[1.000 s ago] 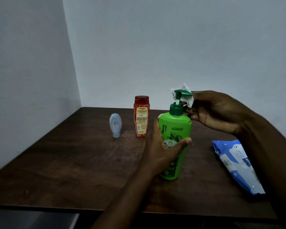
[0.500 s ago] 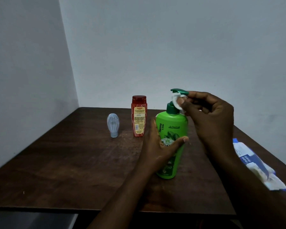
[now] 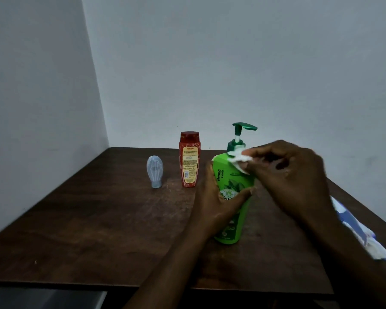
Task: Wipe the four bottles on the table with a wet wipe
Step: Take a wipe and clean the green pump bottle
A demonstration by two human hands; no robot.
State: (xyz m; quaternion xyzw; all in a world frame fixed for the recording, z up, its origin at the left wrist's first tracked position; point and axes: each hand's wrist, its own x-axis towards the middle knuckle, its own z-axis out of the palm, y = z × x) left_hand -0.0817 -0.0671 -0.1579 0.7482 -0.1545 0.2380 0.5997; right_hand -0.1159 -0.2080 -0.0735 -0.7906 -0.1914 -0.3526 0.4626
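Left hand (image 3: 216, 201) gripped green bottle (image 3: 228, 175); right hand (image 3: 294, 175) pinched wipe (image 3: 240, 157) against its shoulder. Next, likely: rub down body.

The left hand (image 3: 217, 204) covers most of the green pump bottle (image 3: 234, 178)'s label, so only "Henna" is readable. The right hand (image 3: 294, 175) is blurry, with the wipe (image 3: 239, 158) mostly bunched under its fingers. The wipes pack (image 3: 361, 235) sits half behind the right forearm, and the red bottle (image 3: 189, 161)'s print is too tiny to read.
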